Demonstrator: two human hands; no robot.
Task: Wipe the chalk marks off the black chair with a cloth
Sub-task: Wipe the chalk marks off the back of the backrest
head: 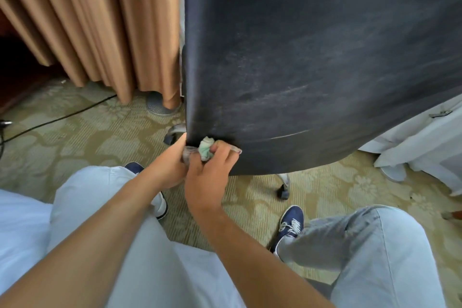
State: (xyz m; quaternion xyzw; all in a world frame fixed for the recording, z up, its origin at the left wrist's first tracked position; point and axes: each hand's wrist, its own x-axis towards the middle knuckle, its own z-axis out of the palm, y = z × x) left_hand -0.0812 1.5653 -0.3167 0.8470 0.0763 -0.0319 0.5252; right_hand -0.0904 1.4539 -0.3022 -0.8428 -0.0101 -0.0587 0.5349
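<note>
black chair (312,57) back upright, right hand (212,170) pressing bunched cloth (206,149) low

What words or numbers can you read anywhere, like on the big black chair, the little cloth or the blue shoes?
No words or numbers can be read in this picture.
Black leather chair back: only pale chalk smears, no letters.
Small green-and-white cloth, bunched in the right hand: no label shows.
Navy blue lace-up shoe: no brand is visible.
Tan pleated curtain: plain.
</note>
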